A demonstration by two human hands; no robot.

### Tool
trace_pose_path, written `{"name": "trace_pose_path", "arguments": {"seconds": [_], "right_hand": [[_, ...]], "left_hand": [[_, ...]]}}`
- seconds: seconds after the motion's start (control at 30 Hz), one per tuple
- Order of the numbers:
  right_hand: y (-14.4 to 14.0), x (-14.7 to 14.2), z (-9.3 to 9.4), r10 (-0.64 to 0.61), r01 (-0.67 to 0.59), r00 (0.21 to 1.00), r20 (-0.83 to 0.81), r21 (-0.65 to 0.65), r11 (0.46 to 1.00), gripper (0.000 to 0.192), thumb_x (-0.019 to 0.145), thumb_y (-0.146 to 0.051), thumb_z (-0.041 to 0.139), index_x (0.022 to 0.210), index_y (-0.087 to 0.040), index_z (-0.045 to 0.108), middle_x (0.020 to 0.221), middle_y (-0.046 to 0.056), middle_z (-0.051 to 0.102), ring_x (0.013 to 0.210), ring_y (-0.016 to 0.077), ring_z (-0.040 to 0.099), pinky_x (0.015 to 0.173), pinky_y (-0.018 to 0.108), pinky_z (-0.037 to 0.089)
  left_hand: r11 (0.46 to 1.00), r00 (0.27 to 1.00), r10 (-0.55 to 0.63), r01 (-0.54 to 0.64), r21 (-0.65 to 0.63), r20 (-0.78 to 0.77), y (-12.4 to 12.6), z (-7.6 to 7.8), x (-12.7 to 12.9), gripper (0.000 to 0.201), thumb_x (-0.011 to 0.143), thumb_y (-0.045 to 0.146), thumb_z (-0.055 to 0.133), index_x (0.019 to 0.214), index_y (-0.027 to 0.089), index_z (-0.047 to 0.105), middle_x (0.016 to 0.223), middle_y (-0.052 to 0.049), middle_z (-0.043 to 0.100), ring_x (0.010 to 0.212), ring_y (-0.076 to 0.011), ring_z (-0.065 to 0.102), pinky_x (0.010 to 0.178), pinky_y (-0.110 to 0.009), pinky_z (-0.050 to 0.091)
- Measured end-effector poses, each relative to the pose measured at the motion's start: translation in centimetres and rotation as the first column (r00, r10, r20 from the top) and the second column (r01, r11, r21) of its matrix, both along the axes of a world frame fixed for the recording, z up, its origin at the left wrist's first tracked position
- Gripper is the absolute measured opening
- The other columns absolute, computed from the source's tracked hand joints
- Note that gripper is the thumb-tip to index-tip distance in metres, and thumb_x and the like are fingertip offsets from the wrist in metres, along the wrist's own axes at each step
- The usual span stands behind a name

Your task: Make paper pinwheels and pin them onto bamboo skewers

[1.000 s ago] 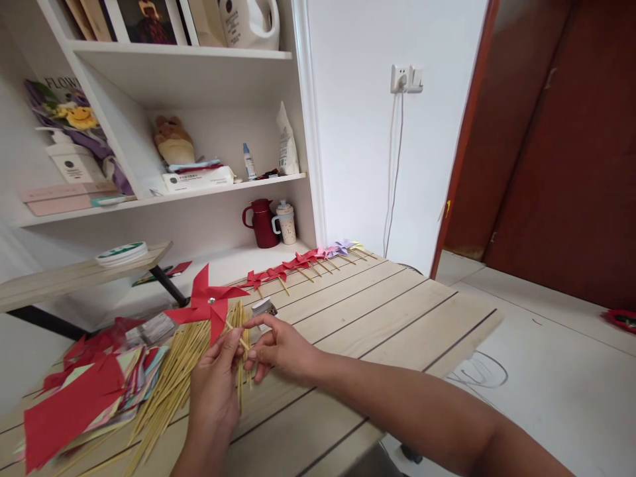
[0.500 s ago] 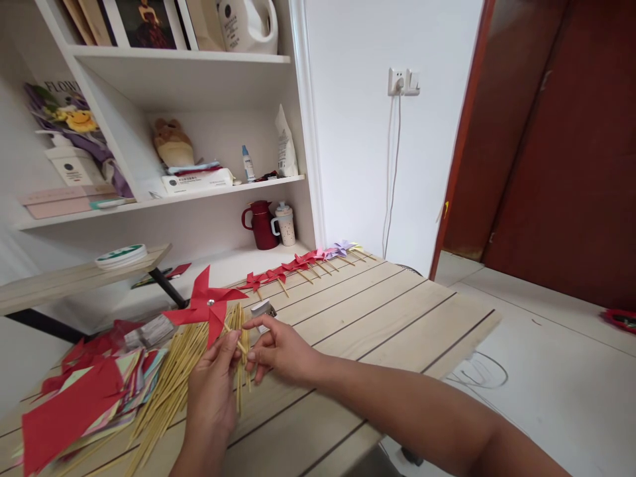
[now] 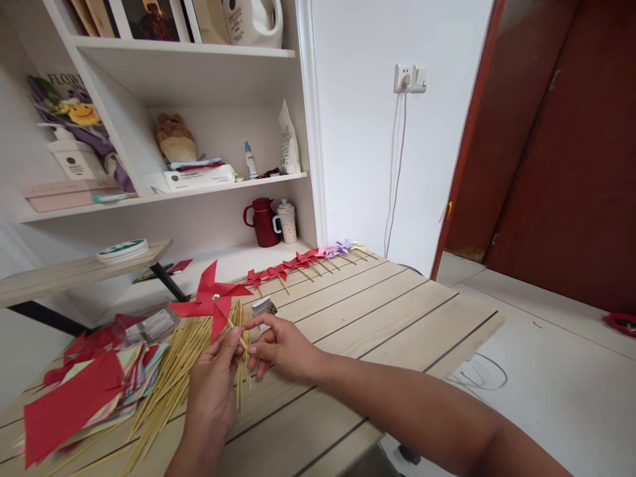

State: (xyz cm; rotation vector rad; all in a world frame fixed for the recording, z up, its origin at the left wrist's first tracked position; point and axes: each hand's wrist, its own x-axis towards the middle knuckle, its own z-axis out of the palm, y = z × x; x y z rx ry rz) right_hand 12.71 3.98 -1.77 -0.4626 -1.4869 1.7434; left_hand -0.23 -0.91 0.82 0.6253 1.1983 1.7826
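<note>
The left hand (image 3: pixel 211 387) pinches the thin bamboo stick of a red folded-paper pinwheel (image 3: pixel 211 301), holding its head up clear of the pale wooden slat table (image 3: pixel 377 311), while the right hand (image 3: pixel 281 344) closes its fingertips on the same stick, apparently steadying it. Beneath lies a loose bundle of bamboo skewers (image 3: pixel 173 377) beside a heap of red and pastel paper squares (image 3: pixel 84 391); a row of finished small pinwheels (image 3: pixel 303 260) lines the far edge, seemingly set aside.

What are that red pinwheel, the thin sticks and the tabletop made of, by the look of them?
The red pinwheel looks like matte folded paper, with sharp creases and a shiny, probably metal, pin at its centre. The sticks look like bare bamboo or wood: pale yellow, thin and straight. The table looks like light wooden planks with visible grain and dark seams, though it could be laminate.
</note>
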Motion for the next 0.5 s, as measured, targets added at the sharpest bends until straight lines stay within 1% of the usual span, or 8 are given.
{"name": "trace_pose_path", "arguments": {"seconds": [0.3, 0.5], "right_hand": [[0.29, -0.25, -0.52, -0.006, 0.006, 1.000, -0.004, -0.003, 1.000, 0.054, 0.071, -0.045, 0.083, 0.111, -0.020, 0.056, 0.063, -0.005, 0.069, 0.046, 0.0128, 0.062, 0.053, 0.029, 0.054], [0.11, -0.13, -0.35, -0.021, 0.021, 1.000, 0.013, 0.005, 1.000, 0.049, 0.072, -0.043, 0.080, 0.110, -0.020, 0.059, 0.063, -0.005, 0.069, 0.046, 0.0115, 0.061, 0.052, 0.027, 0.053]], "left_hand": [[1.000, 1.000, -0.026, 0.026, -0.007, 0.009, -0.17, 0.04, 0.04, 0.045, 0.038, 0.034, 0.099, 0.070, 0.013, 0.075, 0.064, 0.000, 0.064, 0.061, -0.0093, 0.054, 0.055, -0.018, 0.048], [0.999, 0.999, -0.042, 0.042, -0.008, 0.014, -0.16, 0.05, -0.10, 0.046, 0.039, 0.034, 0.099, 0.070, 0.013, 0.074, 0.063, 0.001, 0.064, 0.061, -0.0095, 0.055, 0.055, -0.018, 0.048]]}}
